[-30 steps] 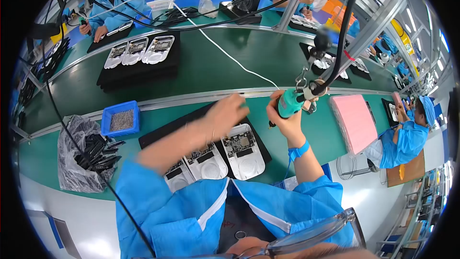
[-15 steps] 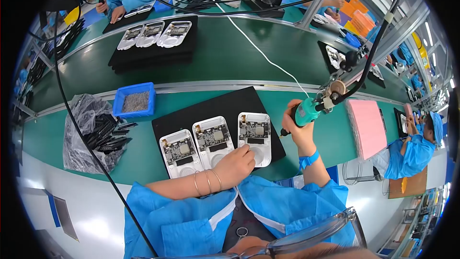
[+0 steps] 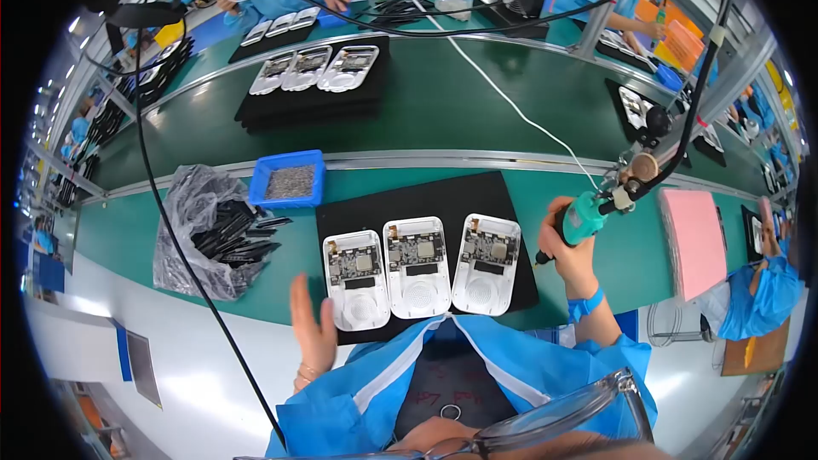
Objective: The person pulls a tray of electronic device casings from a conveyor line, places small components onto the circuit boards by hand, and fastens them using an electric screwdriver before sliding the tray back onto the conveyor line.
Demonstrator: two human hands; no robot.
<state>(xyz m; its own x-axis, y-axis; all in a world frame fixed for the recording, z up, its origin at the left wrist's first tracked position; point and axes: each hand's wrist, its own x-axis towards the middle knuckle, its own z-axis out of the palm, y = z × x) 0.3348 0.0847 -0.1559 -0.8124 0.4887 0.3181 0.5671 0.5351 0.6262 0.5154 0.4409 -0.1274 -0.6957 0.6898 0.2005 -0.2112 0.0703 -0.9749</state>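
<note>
Three white plastic housings with circuit boards lie side by side on a black foam mat (image 3: 358, 204): the left housing (image 3: 358, 307), the middle housing (image 3: 423, 296) and the right housing (image 3: 484, 288). Each has a round speaker grille in its lower half. My left hand (image 3: 313, 328) is beside the left housing's outer edge, fingers stretched out, holding nothing. Off the mat's right side, my right hand (image 3: 569, 247) is wrapped round a green electric screwdriver (image 3: 584, 218), its tip pointing down and left. The screwdriver hangs from a jointed arm with a cable.
A blue bin of small screws (image 3: 290, 181) stands behind a plastic bag (image 3: 183, 230) with black strips. Pink sheets (image 3: 692, 243) are stacked at the right. Across the rail, more housings (image 3: 348, 68) rest on black foam on the green conveyor (image 3: 477, 94). Other people work beyond.
My left hand has moved from the right housing to the left side of the mat and opened. The housings now sit straighter and more spread out. My right hand still holds the screwdriver.
</note>
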